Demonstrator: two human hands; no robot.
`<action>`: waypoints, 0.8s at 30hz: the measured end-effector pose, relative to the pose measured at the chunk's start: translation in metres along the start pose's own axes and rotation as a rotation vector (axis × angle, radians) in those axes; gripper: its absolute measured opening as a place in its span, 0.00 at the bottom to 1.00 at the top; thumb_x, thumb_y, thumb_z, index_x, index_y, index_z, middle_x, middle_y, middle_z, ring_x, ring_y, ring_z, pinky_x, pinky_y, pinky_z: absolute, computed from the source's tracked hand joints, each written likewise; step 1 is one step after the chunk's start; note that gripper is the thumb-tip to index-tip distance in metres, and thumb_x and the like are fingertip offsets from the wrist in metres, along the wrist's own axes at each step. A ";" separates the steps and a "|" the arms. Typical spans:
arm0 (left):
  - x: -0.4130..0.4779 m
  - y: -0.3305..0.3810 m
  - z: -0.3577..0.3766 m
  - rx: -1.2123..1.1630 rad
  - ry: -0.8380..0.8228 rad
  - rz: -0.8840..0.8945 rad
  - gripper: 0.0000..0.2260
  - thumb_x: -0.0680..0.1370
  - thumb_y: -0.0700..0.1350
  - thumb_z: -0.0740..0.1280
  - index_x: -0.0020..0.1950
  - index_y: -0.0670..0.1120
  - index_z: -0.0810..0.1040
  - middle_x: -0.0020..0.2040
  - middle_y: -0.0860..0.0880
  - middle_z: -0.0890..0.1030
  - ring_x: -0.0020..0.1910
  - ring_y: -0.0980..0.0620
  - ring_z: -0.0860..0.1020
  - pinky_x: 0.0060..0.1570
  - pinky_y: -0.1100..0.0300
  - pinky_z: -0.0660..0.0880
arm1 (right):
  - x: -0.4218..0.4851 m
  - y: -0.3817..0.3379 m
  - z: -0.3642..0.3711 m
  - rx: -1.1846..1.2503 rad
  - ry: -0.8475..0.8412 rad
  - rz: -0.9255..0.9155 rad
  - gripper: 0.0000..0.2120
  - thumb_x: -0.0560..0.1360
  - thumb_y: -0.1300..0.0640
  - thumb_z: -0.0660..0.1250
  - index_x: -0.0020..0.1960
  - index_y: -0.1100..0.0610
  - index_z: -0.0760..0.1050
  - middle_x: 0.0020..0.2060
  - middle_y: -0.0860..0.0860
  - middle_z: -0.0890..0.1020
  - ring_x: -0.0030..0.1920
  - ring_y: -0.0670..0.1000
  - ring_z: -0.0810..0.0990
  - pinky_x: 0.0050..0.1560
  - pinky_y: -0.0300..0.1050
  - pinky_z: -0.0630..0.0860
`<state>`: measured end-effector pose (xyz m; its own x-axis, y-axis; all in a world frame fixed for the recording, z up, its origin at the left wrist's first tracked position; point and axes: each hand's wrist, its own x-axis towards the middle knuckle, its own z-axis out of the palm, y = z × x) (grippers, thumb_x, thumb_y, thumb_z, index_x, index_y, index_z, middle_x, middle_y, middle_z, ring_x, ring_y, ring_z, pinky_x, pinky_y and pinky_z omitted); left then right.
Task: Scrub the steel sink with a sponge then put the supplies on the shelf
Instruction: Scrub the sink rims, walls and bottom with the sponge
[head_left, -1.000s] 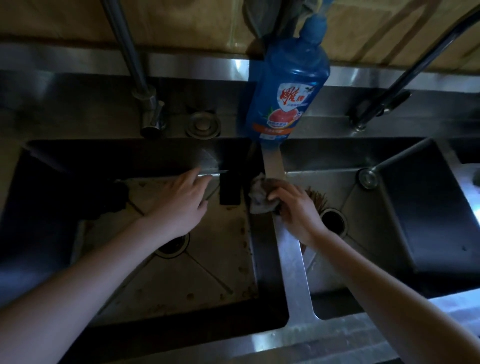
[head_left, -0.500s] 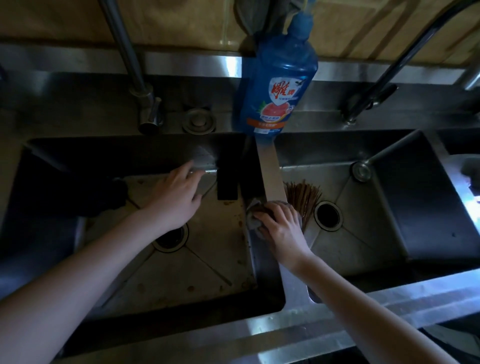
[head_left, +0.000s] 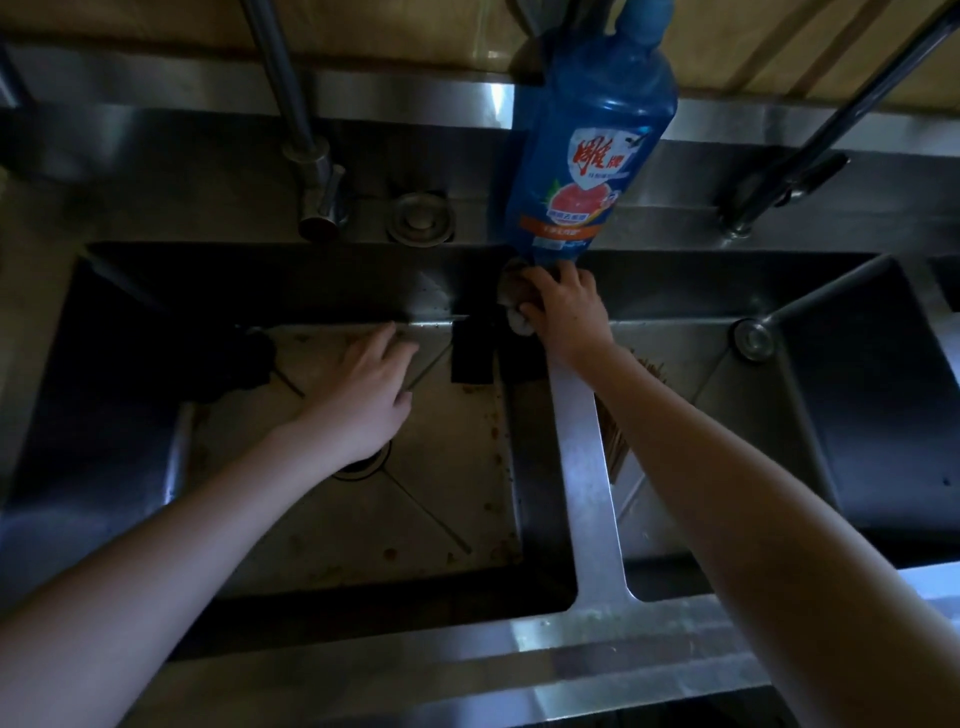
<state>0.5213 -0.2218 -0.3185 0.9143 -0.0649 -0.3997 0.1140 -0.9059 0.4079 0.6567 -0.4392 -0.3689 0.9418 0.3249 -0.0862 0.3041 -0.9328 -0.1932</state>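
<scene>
A steel double sink fills the view, split by a bright divider (head_left: 582, 467). My right hand (head_left: 566, 312) presses a pale, crumpled sponge (head_left: 519, 322) against the far end of the divider, just below the base of a blue detergent bottle (head_left: 587, 156). Most of the sponge is hidden under my fingers. My left hand (head_left: 363, 389) rests inside the left basin (head_left: 426, 519), fingers spread flat toward the back wall, holding nothing. The left basin floor is stained with brown spots.
Two taps stand on the back ledge, a straight one (head_left: 306, 156) at left and a slanted one (head_left: 810, 140) at right. A dark block (head_left: 470, 353) leans in the left basin. Brown bristles (head_left: 618, 441) lie in the right basin beside the divider. A dark lump (head_left: 244, 364) sits at left.
My right hand has slid the sponge along the divider away from me, from the middle up to the bottle's base. My left hand has stayed in the left basin.
</scene>
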 end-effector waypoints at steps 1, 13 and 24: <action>-0.002 0.000 0.005 -0.010 -0.004 0.006 0.24 0.80 0.46 0.60 0.75 0.49 0.57 0.77 0.49 0.48 0.76 0.44 0.50 0.72 0.49 0.55 | -0.003 0.002 0.000 0.015 -0.001 -0.010 0.21 0.77 0.52 0.61 0.69 0.50 0.64 0.67 0.57 0.66 0.66 0.62 0.64 0.65 0.60 0.69; -0.076 0.015 0.066 0.001 -0.124 0.108 0.23 0.80 0.50 0.58 0.74 0.52 0.56 0.77 0.51 0.48 0.74 0.43 0.55 0.71 0.46 0.59 | -0.117 -0.010 0.014 -0.004 0.066 0.008 0.18 0.76 0.53 0.63 0.65 0.52 0.71 0.64 0.56 0.71 0.59 0.63 0.70 0.55 0.56 0.75; -0.162 0.015 0.114 0.134 -0.172 0.130 0.25 0.79 0.55 0.60 0.73 0.50 0.58 0.68 0.46 0.62 0.68 0.44 0.61 0.64 0.48 0.61 | -0.241 -0.025 0.020 -0.011 0.085 0.049 0.17 0.73 0.56 0.68 0.62 0.53 0.74 0.61 0.57 0.74 0.56 0.64 0.72 0.54 0.56 0.76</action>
<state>0.3307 -0.2725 -0.3409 0.8371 -0.2445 -0.4894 -0.0633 -0.9319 0.3572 0.4195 -0.4907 -0.3626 0.9643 0.2644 -0.0116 0.2581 -0.9492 -0.1800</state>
